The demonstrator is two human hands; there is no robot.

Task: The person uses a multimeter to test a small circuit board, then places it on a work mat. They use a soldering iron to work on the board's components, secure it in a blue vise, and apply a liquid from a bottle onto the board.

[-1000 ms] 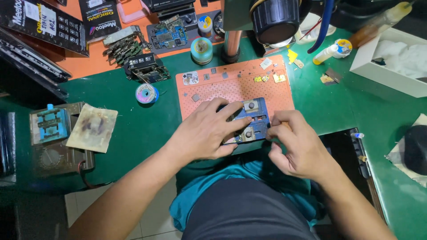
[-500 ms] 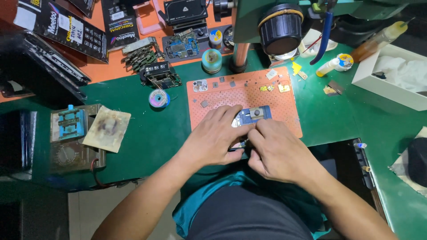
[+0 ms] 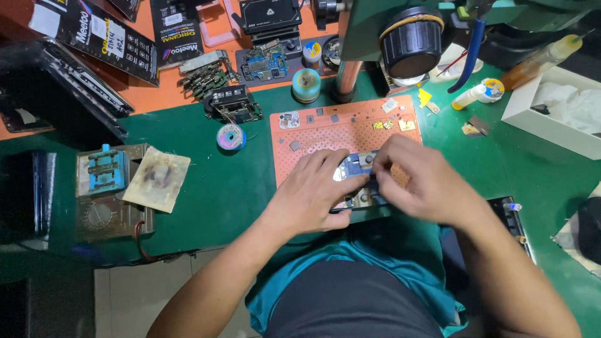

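Head view: left hand (image 3: pixel 313 194) and right hand (image 3: pixel 426 181) both rest on a small blue metal board-holding fixture (image 3: pixel 358 166), fingers curled closed around it. Fixture sits on a perforated orange silicone mat (image 3: pixel 325 128) on the green surface (image 3: pixel 206 188).

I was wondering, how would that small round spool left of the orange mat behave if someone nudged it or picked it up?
The spool lies flat on its round face on the green bench top, so a nudge would probably slide it, not roll it. It looks small and likely light. Tipped onto its rim, it would probably roll. Neither hand touches it.
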